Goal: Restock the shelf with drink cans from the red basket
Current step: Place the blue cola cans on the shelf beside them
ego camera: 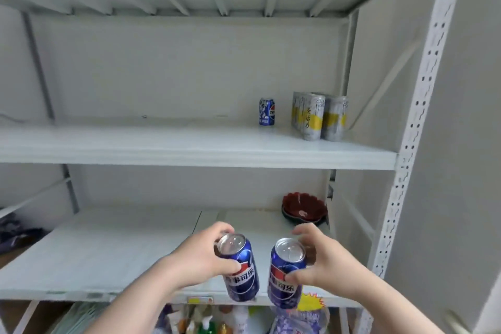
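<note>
My left hand (199,259) grips a blue Pepsi can (240,270) near its top, and my right hand (322,260) grips a second blue Pepsi can (286,275). Both cans are upright, side by side, held in the air in front of the lower shelf (95,252). On the middle shelf (162,144), at the right, stands another small Pepsi can (267,112) next to a group of silver-and-yellow cans (318,116). The red basket is not in view.
Dark red bowls (303,209) are stacked at the back right of the lower shelf. A perforated white upright (414,122) frames the right side. Below the lower shelf are bottles and packaged goods (217,320), with yellow price tags on its front edge.
</note>
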